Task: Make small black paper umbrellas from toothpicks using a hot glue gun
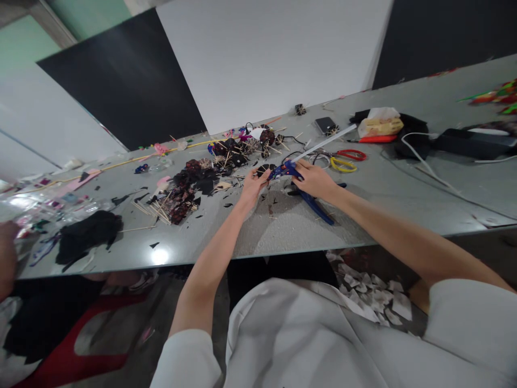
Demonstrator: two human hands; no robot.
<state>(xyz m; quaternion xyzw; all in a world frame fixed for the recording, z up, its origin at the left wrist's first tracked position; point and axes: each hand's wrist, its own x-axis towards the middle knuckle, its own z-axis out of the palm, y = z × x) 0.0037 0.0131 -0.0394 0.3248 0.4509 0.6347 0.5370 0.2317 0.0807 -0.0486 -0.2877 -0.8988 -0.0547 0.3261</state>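
Glue gun (289,169), blue, is up over the table (258,237), with the right hand (314,179) wrapped around it and a long clear stick poking out the back. The left hand (254,183) has a narrow pinch on a dark round piece (264,170) right by the nozzle; fingers hide part of it, so its shape's kinda hard to read. Just below the right hand there's a blue-handled tool (317,207), its head half hidden. Off left, near a black cloth (89,237), clear plastic containers (86,207) sit in a blurry jumble, and I can't tell what's in them. Someone's arm (7,258) is cut off at that edge. Farther back: a messy pile of dark spiky pieces (228,153), yellow-handled scissors (343,165), then a yellowish packet (380,127) with white stuff on top, contents unclear.
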